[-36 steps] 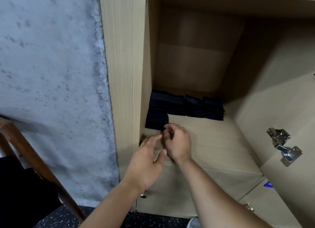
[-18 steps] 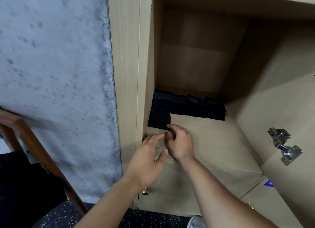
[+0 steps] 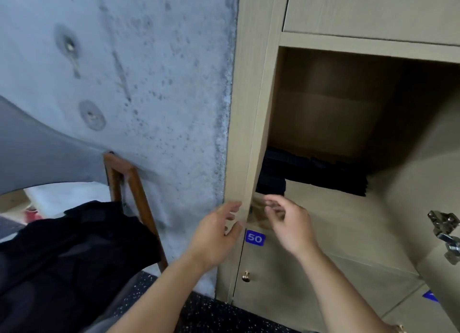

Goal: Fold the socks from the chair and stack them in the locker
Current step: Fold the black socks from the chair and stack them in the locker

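Both empty hands (image 3: 251,229) short of stacked socks (image 3: 321,177)

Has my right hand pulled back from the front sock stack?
Yes. The right hand has drawn back from the front sock stack, toward the locker's front edge.

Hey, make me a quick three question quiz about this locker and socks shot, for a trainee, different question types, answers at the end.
1. True or false: the folded dark socks sit along the back of the open locker compartment.
2. Multiple choice: what number is on the blue label below that compartment? A) 15 B) 50 C) 80
3. Short answer: is the left hand or the right hand holding a sock?

Key
1. True.
2. B.
3. Neither; both are empty, fingers loose, in front of the compartment. More dark clothing waits on the wooden chair.
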`<state>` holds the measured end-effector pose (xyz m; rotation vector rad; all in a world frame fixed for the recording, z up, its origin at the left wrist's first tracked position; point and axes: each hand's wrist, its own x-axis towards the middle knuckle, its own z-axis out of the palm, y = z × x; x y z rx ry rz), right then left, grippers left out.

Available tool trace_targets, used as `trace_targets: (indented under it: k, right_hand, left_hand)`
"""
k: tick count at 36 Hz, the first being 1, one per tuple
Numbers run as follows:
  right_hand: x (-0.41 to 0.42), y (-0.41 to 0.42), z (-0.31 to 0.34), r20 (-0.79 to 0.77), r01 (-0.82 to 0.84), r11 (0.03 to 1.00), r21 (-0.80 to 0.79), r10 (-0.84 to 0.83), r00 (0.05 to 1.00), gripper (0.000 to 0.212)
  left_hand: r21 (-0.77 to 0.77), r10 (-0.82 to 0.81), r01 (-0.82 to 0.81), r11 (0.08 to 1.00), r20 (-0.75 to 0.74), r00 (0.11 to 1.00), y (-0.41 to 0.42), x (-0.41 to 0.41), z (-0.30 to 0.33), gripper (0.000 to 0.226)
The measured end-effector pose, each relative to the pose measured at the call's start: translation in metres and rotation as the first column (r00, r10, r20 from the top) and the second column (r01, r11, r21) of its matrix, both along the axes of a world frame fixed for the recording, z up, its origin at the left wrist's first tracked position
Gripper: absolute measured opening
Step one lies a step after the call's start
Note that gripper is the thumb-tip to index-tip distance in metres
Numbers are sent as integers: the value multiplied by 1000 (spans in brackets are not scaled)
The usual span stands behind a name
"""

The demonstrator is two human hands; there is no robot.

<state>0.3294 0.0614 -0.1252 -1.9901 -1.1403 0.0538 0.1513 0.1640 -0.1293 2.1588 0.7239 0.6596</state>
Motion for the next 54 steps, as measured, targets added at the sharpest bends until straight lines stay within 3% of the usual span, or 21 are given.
trace_targets:
  k: [7,20,30,35,43,54]
  right_hand:
    - [-48,0,12,-25,-168,985,26,169,985,29]
    - [-136,25,6,111,-441,890,-119,453,884,40]
    - [-160,55,-3,106,-453,889,-65,458,883,37]
    - [-169,66,-4,90,-453,891,-19,453,887,34]
    - [-174,79,-5,42,-435,900,30,434,900,31]
    - [-176,79,-6,39,-438,899,24,437,899,30]
  left_hand:
    - [87,71,-67,994,-41,997,0,-56,0,46]
    - [234,305,-279,932,-87,948,28,-163,-4,33]
    - [342,613,-541,768,-148,777,88,-227,-6,33]
    - [395,699,-591,703,-232,676,121,-231,-10,36]
    - [397,653,-519,757,-466,597,144,-226,-29,45]
    - [438,670,-507,742,-464,580,143,-222,-30,38]
